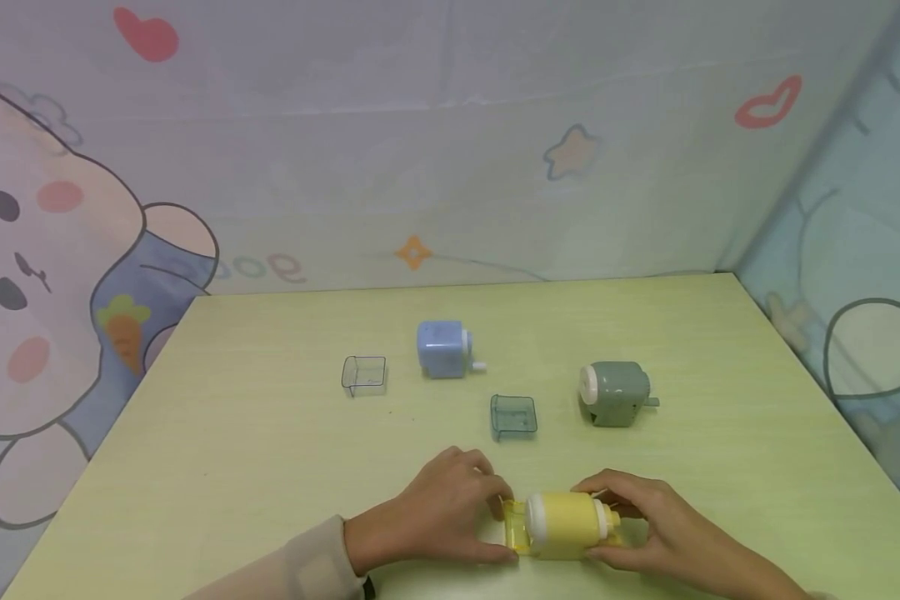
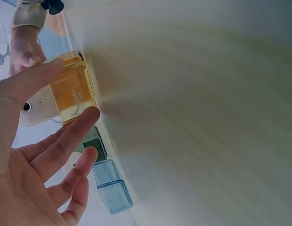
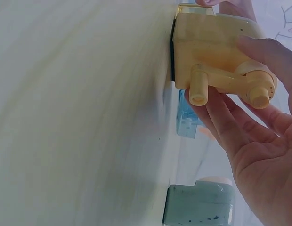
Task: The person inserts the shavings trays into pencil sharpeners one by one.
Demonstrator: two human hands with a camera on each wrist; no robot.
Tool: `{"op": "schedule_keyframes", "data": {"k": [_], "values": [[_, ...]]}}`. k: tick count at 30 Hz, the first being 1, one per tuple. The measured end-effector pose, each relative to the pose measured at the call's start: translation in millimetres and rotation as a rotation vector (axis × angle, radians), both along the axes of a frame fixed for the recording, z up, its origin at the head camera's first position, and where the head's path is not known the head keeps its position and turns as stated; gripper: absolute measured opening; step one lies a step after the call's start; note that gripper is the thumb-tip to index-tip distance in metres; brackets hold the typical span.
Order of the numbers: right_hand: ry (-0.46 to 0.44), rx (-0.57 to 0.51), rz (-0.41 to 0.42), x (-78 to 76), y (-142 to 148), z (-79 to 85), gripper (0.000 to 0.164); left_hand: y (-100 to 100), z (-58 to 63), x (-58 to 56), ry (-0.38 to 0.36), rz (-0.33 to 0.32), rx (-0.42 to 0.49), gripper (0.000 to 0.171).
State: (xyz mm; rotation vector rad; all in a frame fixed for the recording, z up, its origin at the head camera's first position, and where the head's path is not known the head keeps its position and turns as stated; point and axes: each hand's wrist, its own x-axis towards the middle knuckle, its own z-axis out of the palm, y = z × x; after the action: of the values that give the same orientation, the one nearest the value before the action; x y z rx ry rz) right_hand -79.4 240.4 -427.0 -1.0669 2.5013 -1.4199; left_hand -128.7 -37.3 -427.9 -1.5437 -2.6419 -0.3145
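Near the front of the table stands a yellow crank pencil sharpener (image 1: 570, 525) with a white front ring. My right hand (image 1: 660, 521) grips its crank end, thumb on one side and fingers on the other; the crank handle (image 3: 198, 87) shows in the right wrist view. At the opposite end, a clear yellow shavings drawer (image 1: 518, 533) sticks partly out of the sharpener. My left hand (image 1: 450, 510) pinches this drawer by its two sides between thumb and fingertips. In the left wrist view the other fingers spread away from the drawer (image 2: 75, 92).
Farther back stand a blue sharpener (image 1: 441, 350) and, to the right, a green sharpener (image 1: 618, 396). A clear drawer (image 1: 365, 373) lies left of the blue one, and a clear green-blue drawer (image 1: 514, 418) lies left of the green one. A printed curtain hangs behind the table.
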Motion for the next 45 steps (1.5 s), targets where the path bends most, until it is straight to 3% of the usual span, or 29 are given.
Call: {"op": "schedule_keyframes", "data": {"k": [17, 27, 35, 45], "values": [[0.038, -0.036, 0.020, 2.9, -7, 10.1, 0.046, 3, 1.6, 1.0, -0.041, 0.000, -0.002, 0.051], [0.042, -0.042, 0.025, 1.8, -6, 8.0, 0.046, 4, 1.8, 2.2, -0.012, -0.007, 0.009, 0.050], [0.035, -0.062, 0.031, 4.8, -10, 18.5, 0.045, 5, 2.2, 3.4, -0.012, -0.005, 0.017, 0.052], [-0.042, -0.024, -0.018, 1.1, -2, 0.9, 0.045, 9, 0.1, 3.7, -0.001, -0.007, 0.003, 0.054]]}}
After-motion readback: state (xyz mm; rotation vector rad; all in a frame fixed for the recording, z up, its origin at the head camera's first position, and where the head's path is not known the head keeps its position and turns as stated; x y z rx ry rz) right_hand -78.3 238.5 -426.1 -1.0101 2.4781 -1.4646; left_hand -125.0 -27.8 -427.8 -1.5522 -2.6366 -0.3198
